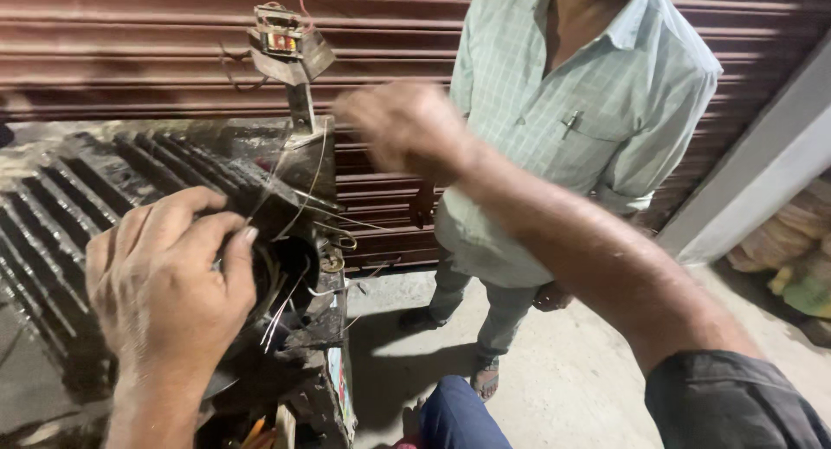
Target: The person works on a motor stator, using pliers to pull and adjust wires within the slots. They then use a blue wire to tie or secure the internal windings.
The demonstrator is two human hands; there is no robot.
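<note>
My left hand [164,285] rests on the open end of a dark ribbed motor housing [104,189], its fingers curled over the rim where thin wires [290,298] stick out. My right hand [402,125] is raised in the air to the right of the housing, blurred by motion, fingers closed; whether it pinches a wire I cannot tell. A thin wire [316,176] runs up along the housing's edge. A small metal part with a red coil [286,47] stands on a bracket above the housing.
Another person in a light checked shirt [571,112] and grey trousers stands close in front, by a ribbed metal shutter [130,42]. Sacks [792,250] lie at the right on the concrete floor [563,380]. A blue-clad knee [454,414] is at the bottom.
</note>
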